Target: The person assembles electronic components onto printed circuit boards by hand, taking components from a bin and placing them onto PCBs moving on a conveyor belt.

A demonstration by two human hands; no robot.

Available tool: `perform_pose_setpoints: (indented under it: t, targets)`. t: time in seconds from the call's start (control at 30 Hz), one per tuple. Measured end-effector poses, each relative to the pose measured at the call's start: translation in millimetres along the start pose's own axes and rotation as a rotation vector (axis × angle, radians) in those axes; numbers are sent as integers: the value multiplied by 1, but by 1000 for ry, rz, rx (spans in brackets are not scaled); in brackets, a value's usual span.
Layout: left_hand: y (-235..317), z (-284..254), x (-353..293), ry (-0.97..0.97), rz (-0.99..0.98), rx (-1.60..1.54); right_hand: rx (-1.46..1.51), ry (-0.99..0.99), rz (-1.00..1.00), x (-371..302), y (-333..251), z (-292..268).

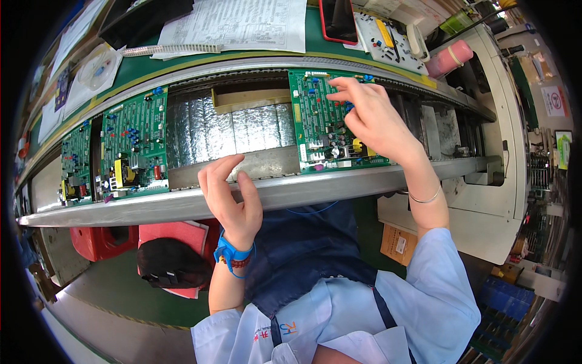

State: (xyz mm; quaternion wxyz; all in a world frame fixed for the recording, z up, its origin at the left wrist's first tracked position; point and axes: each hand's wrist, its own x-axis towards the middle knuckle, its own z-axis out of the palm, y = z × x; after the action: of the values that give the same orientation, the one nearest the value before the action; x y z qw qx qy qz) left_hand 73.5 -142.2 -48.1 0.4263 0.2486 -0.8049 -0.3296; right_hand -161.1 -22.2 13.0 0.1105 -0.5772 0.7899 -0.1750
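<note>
A green circuit board (306,118) full of small parts lies across the rails of a conveyor, right of the middle. My right hand (367,115) hovers over its upper right area, fingers spread and bent, with nothing seen in them; they hide part of the board. Above the conveyor's near metal rail (315,187), my left hand (227,194) is raised with its fingers apart and holds nothing. A blue wrist strap (230,250) is on that wrist. To the left, a second green board (134,133) and a third board (76,161) sit on the same rails.
Behind the conveyor lie a printed sheet (242,27), a red-edged phone (337,23) and a white tray of small components (385,45). A pink roll (450,57) stands at the far right. Below left, a black bag (171,262) rests on a red seat (188,233).
</note>
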Motion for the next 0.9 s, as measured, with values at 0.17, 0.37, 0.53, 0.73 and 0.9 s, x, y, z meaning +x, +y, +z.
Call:
perform_pose_setpoints:
  t: [0.17,0.37,0.53,0.73,0.9]
  targets:
    - [1,0,0,1,-9,-11,-35,37,-64,4,0,12]
    - [0,-2,0,-4,-4,-5,-21,-9,8,4,-10,9]
    - [3,-3,0,-4,-33,2,-45,99,-189,4,-46,32]
    - [5,-6,0,-20,-44,-3,-192,-21,-203,0,-65,56]
    - [8,-4,1,-11,-32,-7,-273,-31,-134,-8,-59,53]
